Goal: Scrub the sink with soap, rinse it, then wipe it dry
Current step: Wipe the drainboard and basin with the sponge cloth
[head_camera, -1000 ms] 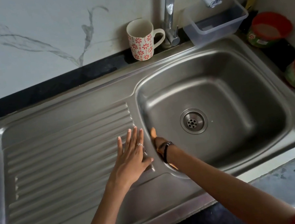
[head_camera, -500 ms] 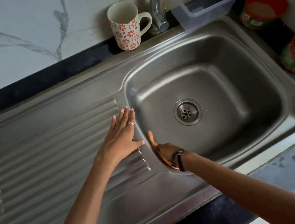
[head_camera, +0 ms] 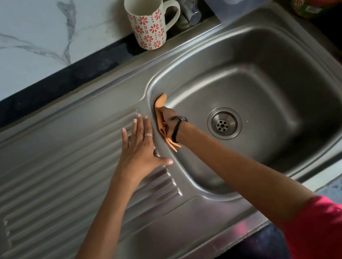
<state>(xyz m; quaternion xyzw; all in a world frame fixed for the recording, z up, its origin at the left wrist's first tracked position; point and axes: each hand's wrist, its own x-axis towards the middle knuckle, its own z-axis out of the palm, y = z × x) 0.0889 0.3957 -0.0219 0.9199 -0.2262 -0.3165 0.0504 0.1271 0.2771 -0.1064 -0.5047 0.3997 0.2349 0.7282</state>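
Wiping the left wall of the sink [head_camera: 243, 57] at frame centre, the right hand [head_camera: 169, 116] presses an orange cloth [head_camera: 160, 104] there while the left hand [head_camera: 140, 149] rests flat, fingers straight, on the drainboard [head_camera: 51, 179]; with no suds or water visible, this looks like the final drying stage.

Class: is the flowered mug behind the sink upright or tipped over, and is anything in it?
Upright. The flowered mug stands on its base beside the tap, mouth up. Its visible inside looks empty; the bottom is hidden.
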